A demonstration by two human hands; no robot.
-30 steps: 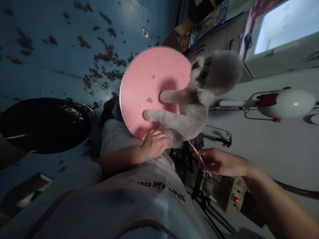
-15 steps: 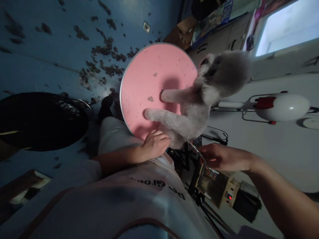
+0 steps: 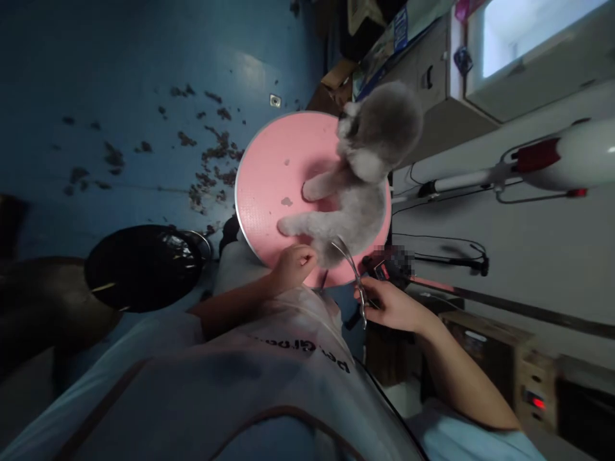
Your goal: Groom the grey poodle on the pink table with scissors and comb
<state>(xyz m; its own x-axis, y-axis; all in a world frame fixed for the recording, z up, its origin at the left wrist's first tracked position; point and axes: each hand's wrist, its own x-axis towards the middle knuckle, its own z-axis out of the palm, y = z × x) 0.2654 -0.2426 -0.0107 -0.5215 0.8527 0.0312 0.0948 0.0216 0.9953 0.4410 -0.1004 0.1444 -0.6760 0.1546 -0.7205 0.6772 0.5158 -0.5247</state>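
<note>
A fluffy grey dog [image 3: 358, 211] stands on a round pink grooming table [image 3: 269, 160], its head toward the upper right and two legs stretched to the left. Curved grooming scissors [image 3: 354, 267] are in my right hand [image 3: 389, 304], its fingers around the handles. Their blades reach up to the fur at the dog's near side. My left hand [image 3: 294, 266] is curled closed at the table's near edge, fingertips against the grey fur by the lower leg. Whether fur or a paw is between those fingers cannot be made out.
Dark clumps of cut hair [image 3: 211, 166] lie on the blue floor. A black-lined bin [image 3: 144, 269] stands at the left. At the right are a white-and-red device on an arm [image 3: 538, 157], hanging cables and a wooden box with a red display [image 3: 533, 397]. Cabinets [image 3: 427, 77] stand behind.
My right hand has shifted left in view, and the scissors stand more upright against the fur. The dog's head appears further left. The whole view has shifted. My left hand stays by the leg.
</note>
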